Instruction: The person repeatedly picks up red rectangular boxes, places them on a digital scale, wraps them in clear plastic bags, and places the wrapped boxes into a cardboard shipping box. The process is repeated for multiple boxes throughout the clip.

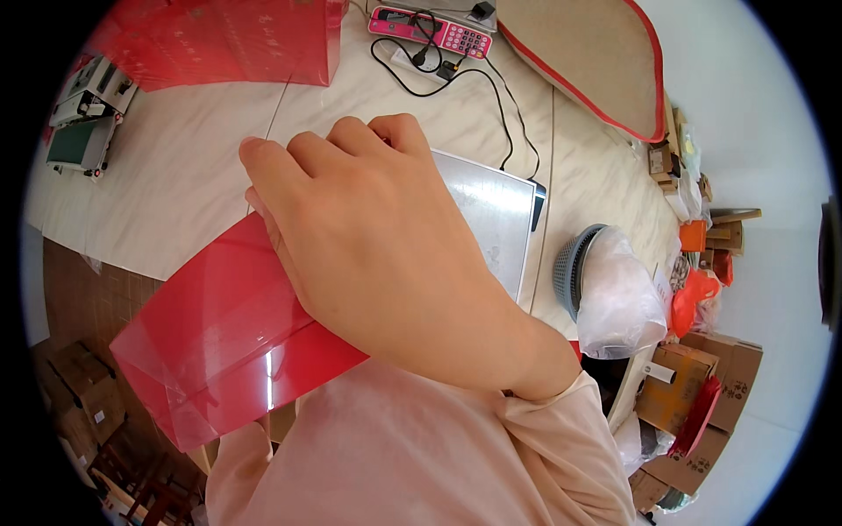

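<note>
My right hand (375,223) reaches across the middle of the view, its fingers bent and its thumb side near the upper right edge of a glossy red box (230,315) in clear film. Whether the fingers grip it is not clear. The box lies tilted in front of my chest, and its film is creased at the lower left corner. My left hand is out of view, with only its sleeve showing under the box. Beyond my right wrist, a flat silver metal plate (496,210) lies on the marble-patterned table (184,151), partly covered by my hand.
Film-wrapped red boxes (230,39) stand at the back left, beside a machine (85,125). A pink electronic scale (431,31), a power strip (418,64) and black cables are at the back. A red-edged mat (592,59), a grey basket (569,269) with a plastic bag (618,296) and cardboard boxes (677,388) are right.
</note>
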Demonstrator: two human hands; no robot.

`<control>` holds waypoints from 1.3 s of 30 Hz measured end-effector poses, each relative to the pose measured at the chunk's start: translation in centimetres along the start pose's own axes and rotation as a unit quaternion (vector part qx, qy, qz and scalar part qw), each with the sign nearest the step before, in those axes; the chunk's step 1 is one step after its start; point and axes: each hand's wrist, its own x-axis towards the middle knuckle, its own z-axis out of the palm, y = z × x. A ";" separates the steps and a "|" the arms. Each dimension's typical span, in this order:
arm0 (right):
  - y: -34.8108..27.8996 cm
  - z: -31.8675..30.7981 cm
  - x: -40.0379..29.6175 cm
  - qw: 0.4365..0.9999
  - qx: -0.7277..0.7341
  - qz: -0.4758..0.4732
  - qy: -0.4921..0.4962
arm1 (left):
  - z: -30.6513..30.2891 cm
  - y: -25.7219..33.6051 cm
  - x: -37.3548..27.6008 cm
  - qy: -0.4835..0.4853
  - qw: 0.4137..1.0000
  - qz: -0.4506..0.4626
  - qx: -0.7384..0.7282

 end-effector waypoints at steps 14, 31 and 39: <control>1.0 -0.8 0.4 1.000 -0.002 0.012 -0.003 | -0.2 -0.8 -0.7 -0.009 1.000 0.000 -0.022; 10.4 -13.1 -16.0 0.846 0.441 0.258 0.151 | 8.2 17.2 -11.6 -0.248 0.934 0.238 0.098; 12.7 -4.3 -33.8 0.628 0.559 0.412 0.351 | 19.2 15.2 -16.2 -0.535 0.772 0.282 0.193</control>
